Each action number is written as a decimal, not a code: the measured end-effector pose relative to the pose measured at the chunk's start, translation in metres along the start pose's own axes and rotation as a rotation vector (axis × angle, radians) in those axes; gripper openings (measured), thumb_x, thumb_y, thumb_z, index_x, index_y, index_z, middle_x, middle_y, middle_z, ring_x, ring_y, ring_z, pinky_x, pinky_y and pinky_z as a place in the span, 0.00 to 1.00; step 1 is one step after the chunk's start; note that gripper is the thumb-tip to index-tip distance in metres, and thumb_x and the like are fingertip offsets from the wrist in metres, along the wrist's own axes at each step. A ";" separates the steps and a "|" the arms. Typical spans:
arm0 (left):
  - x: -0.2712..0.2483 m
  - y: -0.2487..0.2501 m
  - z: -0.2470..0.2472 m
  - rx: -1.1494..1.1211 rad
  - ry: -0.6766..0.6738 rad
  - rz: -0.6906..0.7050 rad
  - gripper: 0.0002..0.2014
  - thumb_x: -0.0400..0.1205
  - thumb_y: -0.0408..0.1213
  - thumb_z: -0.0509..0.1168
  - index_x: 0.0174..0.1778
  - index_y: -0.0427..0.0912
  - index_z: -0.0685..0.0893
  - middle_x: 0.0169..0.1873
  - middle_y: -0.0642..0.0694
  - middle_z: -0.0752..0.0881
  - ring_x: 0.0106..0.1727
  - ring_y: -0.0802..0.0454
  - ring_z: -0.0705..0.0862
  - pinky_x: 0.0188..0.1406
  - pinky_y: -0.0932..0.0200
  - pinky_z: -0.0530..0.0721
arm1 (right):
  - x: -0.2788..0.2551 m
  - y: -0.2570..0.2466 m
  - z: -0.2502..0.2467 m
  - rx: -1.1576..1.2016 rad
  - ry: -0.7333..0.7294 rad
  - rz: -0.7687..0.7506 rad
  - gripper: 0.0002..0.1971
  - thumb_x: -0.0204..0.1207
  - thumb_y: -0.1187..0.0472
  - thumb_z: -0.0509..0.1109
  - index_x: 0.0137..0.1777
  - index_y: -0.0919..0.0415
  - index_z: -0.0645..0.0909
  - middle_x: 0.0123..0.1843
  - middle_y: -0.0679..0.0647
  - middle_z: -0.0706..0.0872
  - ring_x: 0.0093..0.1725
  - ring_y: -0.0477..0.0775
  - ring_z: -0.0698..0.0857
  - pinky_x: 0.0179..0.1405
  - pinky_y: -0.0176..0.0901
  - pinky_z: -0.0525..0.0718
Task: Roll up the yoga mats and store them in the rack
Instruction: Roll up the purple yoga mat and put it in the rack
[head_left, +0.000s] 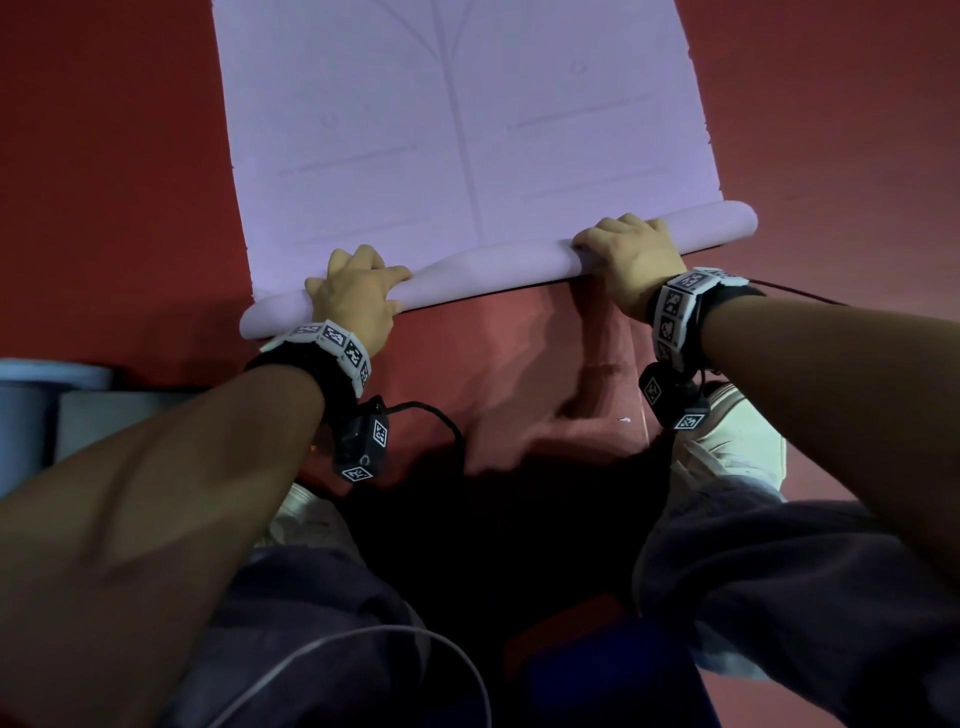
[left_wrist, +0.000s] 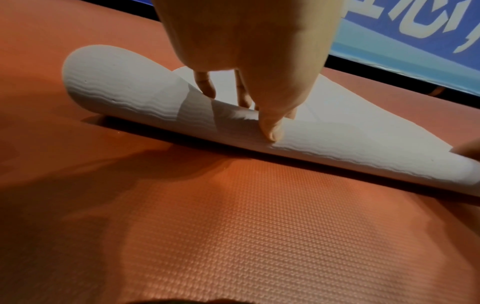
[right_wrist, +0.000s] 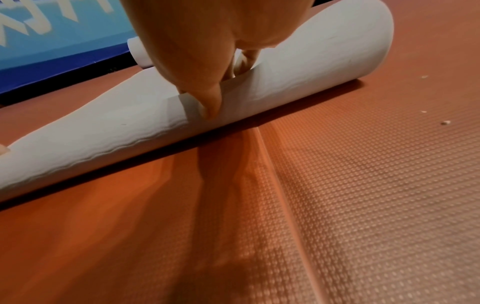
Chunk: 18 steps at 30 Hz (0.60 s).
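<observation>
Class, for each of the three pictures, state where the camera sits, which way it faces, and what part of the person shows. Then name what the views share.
Head: worn on the head, facing down at the lilac mat; both forearms, left hand, right hand and legs show.
Left wrist: faces along the hand; fingers on the roll.
Right wrist: likewise; thumb on the roll.
Shared: roll and red floor.

Matt foam yoga mat (head_left: 467, 130), dimpled rubbery red floor (left_wrist: 233, 226)
</observation>
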<state>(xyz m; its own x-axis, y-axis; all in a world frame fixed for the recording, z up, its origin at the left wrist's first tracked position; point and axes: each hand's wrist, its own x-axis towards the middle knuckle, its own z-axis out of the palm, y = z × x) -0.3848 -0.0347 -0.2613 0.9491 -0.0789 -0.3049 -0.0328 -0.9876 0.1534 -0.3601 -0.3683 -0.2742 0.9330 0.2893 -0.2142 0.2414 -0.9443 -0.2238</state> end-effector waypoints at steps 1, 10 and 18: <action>0.000 0.000 0.000 0.009 -0.016 0.006 0.17 0.83 0.40 0.71 0.67 0.59 0.84 0.60 0.50 0.79 0.66 0.43 0.70 0.59 0.42 0.69 | -0.001 0.000 0.001 0.003 0.001 0.003 0.22 0.74 0.68 0.67 0.68 0.54 0.80 0.62 0.55 0.83 0.62 0.63 0.78 0.59 0.55 0.68; 0.003 -0.001 -0.004 0.014 -0.133 0.034 0.14 0.83 0.41 0.69 0.64 0.61 0.85 0.56 0.51 0.81 0.63 0.46 0.74 0.57 0.40 0.70 | 0.002 0.000 0.000 0.037 -0.082 0.064 0.16 0.79 0.61 0.67 0.65 0.49 0.83 0.59 0.56 0.85 0.63 0.63 0.80 0.59 0.59 0.76; 0.007 -0.004 0.000 -0.039 -0.206 0.034 0.15 0.84 0.41 0.69 0.65 0.61 0.86 0.56 0.52 0.82 0.65 0.45 0.74 0.63 0.37 0.70 | -0.001 -0.005 -0.002 0.105 -0.110 0.127 0.15 0.75 0.52 0.72 0.61 0.44 0.86 0.55 0.55 0.86 0.61 0.62 0.81 0.59 0.58 0.78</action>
<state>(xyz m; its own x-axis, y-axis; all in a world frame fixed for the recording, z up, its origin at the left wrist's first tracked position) -0.3778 -0.0317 -0.2643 0.8633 -0.1424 -0.4842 -0.0483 -0.9783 0.2017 -0.3616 -0.3646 -0.2709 0.9179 0.1902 -0.3483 0.0896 -0.9543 -0.2852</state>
